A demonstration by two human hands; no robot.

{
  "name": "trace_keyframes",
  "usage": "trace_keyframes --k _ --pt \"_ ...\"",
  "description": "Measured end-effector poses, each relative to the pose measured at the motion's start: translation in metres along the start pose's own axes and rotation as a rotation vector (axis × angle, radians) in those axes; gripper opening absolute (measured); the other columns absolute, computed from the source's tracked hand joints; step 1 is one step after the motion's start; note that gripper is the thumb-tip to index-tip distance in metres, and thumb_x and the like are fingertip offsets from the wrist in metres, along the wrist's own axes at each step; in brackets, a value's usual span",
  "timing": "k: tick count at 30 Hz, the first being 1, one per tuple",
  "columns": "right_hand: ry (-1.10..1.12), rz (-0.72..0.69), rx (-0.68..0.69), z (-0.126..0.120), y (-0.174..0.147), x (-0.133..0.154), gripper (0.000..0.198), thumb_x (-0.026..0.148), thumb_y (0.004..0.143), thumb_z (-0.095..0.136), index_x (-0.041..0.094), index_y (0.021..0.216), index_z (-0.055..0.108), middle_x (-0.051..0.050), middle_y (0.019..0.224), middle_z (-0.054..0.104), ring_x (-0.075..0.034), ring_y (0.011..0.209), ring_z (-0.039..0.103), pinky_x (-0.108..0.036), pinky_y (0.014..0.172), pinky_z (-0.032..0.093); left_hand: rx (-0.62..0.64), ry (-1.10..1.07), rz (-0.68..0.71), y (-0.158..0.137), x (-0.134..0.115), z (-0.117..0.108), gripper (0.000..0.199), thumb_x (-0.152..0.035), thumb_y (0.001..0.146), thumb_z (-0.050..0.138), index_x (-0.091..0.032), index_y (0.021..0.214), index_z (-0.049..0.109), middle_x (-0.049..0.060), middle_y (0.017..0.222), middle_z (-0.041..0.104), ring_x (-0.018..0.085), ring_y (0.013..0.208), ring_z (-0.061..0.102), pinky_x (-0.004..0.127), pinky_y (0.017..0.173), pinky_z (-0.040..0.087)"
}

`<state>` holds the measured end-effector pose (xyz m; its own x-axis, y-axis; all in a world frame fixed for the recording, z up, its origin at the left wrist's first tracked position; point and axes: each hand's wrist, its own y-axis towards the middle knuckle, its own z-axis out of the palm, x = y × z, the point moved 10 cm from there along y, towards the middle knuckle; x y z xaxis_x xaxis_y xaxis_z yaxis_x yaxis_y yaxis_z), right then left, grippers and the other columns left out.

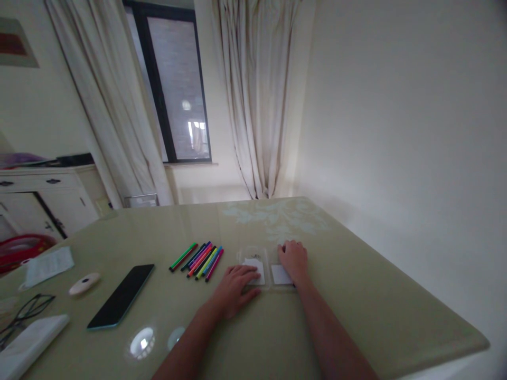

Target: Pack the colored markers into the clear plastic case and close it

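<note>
An open clear plastic case (266,274) lies flat on the table, its two halves side by side. White paper shows in each half, and small dark writing sits near the top of the left one. My left hand (236,287) rests at the left half with fingers stretched out and thumb apart, the fingertips over the paper. Over the right half, my right hand (293,259) has its fingers curled and close together. A small dark spot shows by its fingertips and a dark tip below near the wrist; whatever the fingers hold is hidden.
Several colored markers (204,259) lie in a loose group left of the case. Farther left are a black-screened phone (122,296), a white oval object (84,284), a face mask (49,265), eyeglasses (34,307) and a white box-like object (34,343). A wall borders the table's right.
</note>
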<state>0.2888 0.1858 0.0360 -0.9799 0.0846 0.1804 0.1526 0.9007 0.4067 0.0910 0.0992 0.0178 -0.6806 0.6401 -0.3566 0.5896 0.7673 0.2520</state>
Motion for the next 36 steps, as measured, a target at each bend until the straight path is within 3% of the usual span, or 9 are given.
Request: trace_keyframes --k 12,36 --pt "0.077 0.079 0.045 0.0007 0.0031 -0.0061 0.027 0.037 0.099 0.055 0.016 0.094 0.072 -0.014 0.097 0.074 -0.028 0.097 0.065 -0.033 0.077 0.040 0.012 -0.038 -0.032 0.0001 0.0037 -0.0002 0.042 -0.048 0.097 0.060 -0.030 0.135 0.064 0.007 0.145 0.062 0.027 0.134 0.055 0.048 0.114 0.037" --pt "0.223 0.007 -0.031 0.0051 0.0085 -0.0028 0.022 0.033 0.097 0.058 0.019 0.082 0.065 -0.010 0.087 0.072 -0.024 0.084 0.063 -0.032 0.072 0.038 0.011 -0.042 -0.030 0.0009 0.0024 -0.0014 0.042 -0.046 0.096 0.061 -0.030 0.136 0.063 0.006 0.145 0.062 0.027 0.133 0.055 0.047 0.113 0.037"
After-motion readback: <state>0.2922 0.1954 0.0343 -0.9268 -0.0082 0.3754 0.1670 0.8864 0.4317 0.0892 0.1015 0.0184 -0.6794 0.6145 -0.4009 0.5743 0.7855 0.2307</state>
